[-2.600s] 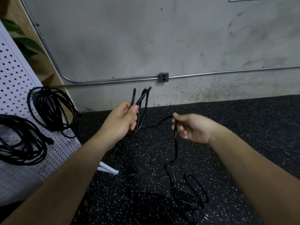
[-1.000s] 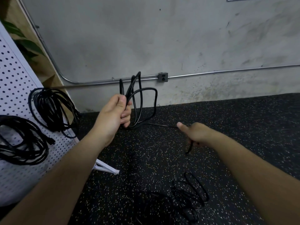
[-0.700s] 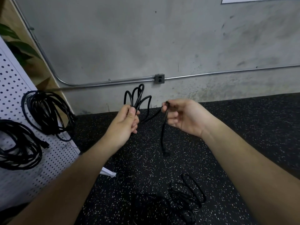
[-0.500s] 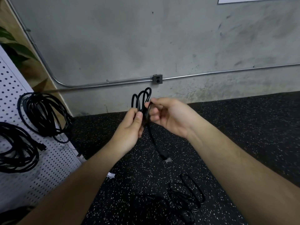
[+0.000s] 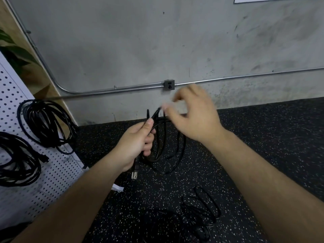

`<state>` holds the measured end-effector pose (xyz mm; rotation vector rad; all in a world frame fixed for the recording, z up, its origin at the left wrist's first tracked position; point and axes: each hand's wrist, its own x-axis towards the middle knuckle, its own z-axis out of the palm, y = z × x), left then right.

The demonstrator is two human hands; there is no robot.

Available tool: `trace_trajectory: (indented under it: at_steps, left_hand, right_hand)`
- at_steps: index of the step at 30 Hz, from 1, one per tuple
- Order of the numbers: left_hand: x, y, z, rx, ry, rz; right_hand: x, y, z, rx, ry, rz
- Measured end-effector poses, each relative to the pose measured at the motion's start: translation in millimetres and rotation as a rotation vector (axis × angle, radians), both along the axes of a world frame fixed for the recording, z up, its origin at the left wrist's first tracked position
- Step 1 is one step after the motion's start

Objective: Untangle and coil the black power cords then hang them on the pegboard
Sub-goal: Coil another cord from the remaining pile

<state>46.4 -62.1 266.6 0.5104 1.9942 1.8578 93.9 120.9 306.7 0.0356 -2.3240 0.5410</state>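
Left hand (image 5: 138, 144) fisted round the coiled cord (image 5: 164, 141); loops hang down from it, long axis vertical. Right hand (image 5: 194, 116) blurred at the loop tops, grip unreadable. Pegboard (image 5: 57, 172) lies left, nearer the left hand.

Your body, itemised: left hand (image 5: 135, 148), bare; right hand (image 5: 194, 120), bare, fingers (image 5: 178, 98) blurred; left forearm (image 5: 78, 199) and right forearm (image 5: 263, 181), both bare to the lower frame edge.
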Motion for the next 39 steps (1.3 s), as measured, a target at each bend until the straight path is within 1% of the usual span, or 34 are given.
trace_trajectory:
  at_steps: [1, 2, 3, 4, 5, 7, 8, 9, 12, 14, 16, 19, 20, 21, 22, 24, 27, 28, 29, 32, 34, 36, 39]
  left_hand:
    - [1, 0, 1, -0.016, -0.019, -0.022]
    - [2, -1, 1, -0.023, -0.043, -0.04]
    - [2, -1, 1, -0.021, -0.072, -0.061]
    - [2, -2, 3, -0.017, -0.103, -0.094]
    - [1, -3, 5, -0.018, -0.126, -0.137]
    - [1, -4, 8, -0.024, -0.141, -0.212]
    - [2, -6, 10, -0.02, -0.137, -0.232]
    - [2, -7, 11, -0.012, -0.126, -0.239]
    - [1, -10, 12, 0.012, -0.062, -0.205]
    - [-1, -10, 12, 0.055, -0.06, -0.145]
    - [-1, -7, 11, 0.111, -0.072, -0.064]
    - [-1, 0, 8, 0.176, -0.087, 0.095]
    - [-3, 3, 6, 0.184, -0.089, 0.134]
    - [-4, 5, 4, 0.173, -0.087, 0.159]
    - [-5, 6, 2, 0.129, -0.071, 0.173]
    - [-5, 7, -5, -0.022, 0.023, 0.18]
    - [0, 6, -17, -0.198, 0.167, 0.146]
    - [2, 5, -21, -0.233, 0.196, 0.138]
    - [5, 4, -25, -0.26, 0.205, 0.139]
    - [16, 1, -35, -0.305, 0.198, 0.222]
    - [14, -6, -39, -0.253, 0.178, 0.353]
    - [11, -16, -40, -0.157, 0.135, 0.458]
    - [16, -35, -46, -0.217, 0.176, 0.485]
  right_hand:
    - [1, 0, 1, 0.1, -0.08, 0.181]
    - [0, -2, 0, 0.148, -0.229, 0.334]
    - [-3, -4, -4, 0.173, -0.359, 0.421]
    - [-6, -4, -8, 0.177, -0.407, 0.462]
    - [-8, -2, -11, 0.153, -0.408, 0.455]
    - [-10, 4, -16, 0.099, -0.423, 0.363]
    - [-11, 6, -18, 0.023, -0.455, 0.341]
    - [-10, 6, -18, -0.124, -0.492, 0.353]
    - [-6, 7, -20, -0.73, -0.595, 0.506]
    - [-3, 10, -23, -1.037, -0.686, 0.64]
    - [0, 8, -26, -1.235, -0.711, 0.717]
    - [-2, -3, -33, -1.448, -0.648, 0.749]
    - [-4, -8, -35, -1.491, -0.613, 0.729]
    - [-6, -14, -37, -1.483, -0.572, 0.677]
    - [-8, -20, -38, -1.419, -0.528, 0.593]
    - [-11, -32, -40, -1.292, -0.459, 0.43]
    - [-14, -46, -45, -1.308, -0.457, 0.246]
    - [-15, -49, -48, -1.287, -0.447, 0.199]
    - [-17, -51, -52, -1.222, -0.439, 0.163]
    - [-22, -61, -65, -0.941, -0.436, 0.143]
    - [-26, -68, -71, -0.812, -0.443, 0.177]
    - [-30, -75, -76, -0.753, -0.453, 0.212]
    - [-31, -95, -82, -0.773, -0.451, 0.241]
